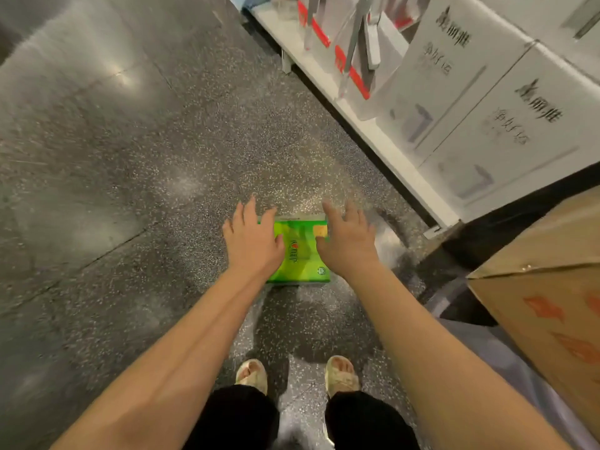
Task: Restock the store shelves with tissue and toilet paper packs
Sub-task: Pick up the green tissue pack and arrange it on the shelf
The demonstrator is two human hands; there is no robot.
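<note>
A green plastic-wrapped tissue pack (300, 254) lies flat on the speckled grey floor in front of my feet. My left hand (251, 238) hovers over the pack's left edge with fingers spread, holding nothing. My right hand (347, 237) is spread over its right edge, also with nothing in it. Both hands cover parts of the pack; I cannot tell whether they touch it.
A white low shelf (324, 73) runs along the right, carrying white printed cartons (506, 131) and red-tagged goods (350, 69). A brown cardboard box (552, 287) stands close at the right. My sandalled feet (298, 375) stand just behind the pack. Bare floor lies to the left.
</note>
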